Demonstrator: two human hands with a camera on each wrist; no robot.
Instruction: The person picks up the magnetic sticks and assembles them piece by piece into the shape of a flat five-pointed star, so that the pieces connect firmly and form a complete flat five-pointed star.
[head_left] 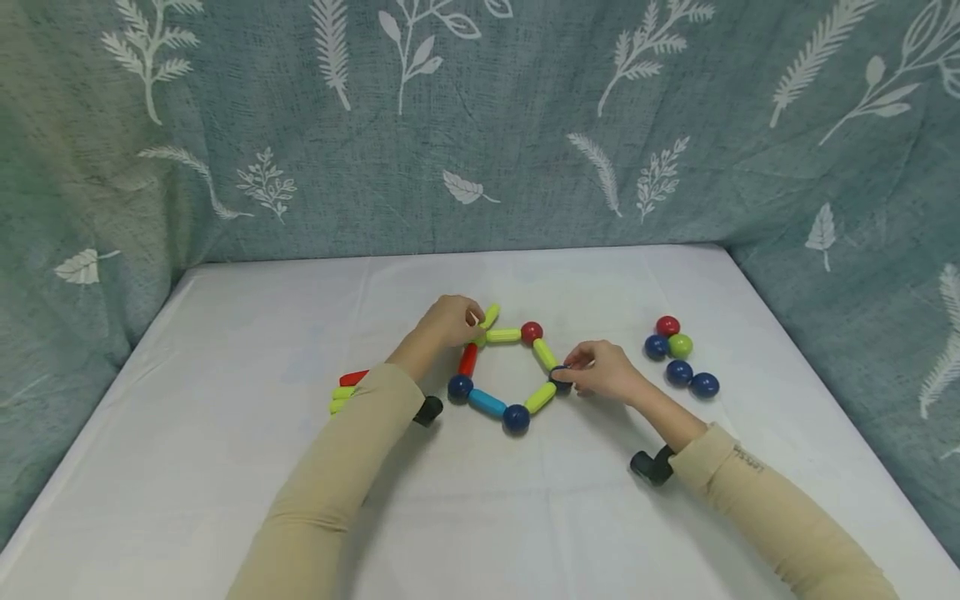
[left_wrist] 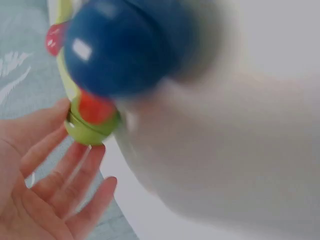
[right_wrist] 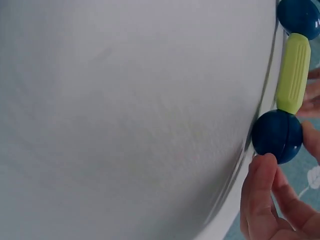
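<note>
A ring of balls and rods lies on the white table. My left hand (head_left: 452, 321) is at its upper left corner; in the left wrist view the fingers of that hand (left_wrist: 60, 175) pinch a green ball (left_wrist: 90, 122). A yellow-green rod (head_left: 491, 316) points outward beside this ball. At the ring's right corner my right hand (head_left: 603, 369) pinches a dark blue ball (right_wrist: 277, 136), joined to a yellow-green rod (right_wrist: 293, 74). The ring also has a red ball (head_left: 532, 332), a red rod (head_left: 467, 361), a light blue rod (head_left: 487, 403) and blue balls (head_left: 516, 418).
To the right lie loose balls: a red one (head_left: 667, 326), a green one (head_left: 680, 346) and several blue ones (head_left: 678, 372). Red (head_left: 352, 378) and yellow-green rods (head_left: 342, 392) lie partly behind the left forearm. A patterned curtain (head_left: 465, 125) hangs behind the table.
</note>
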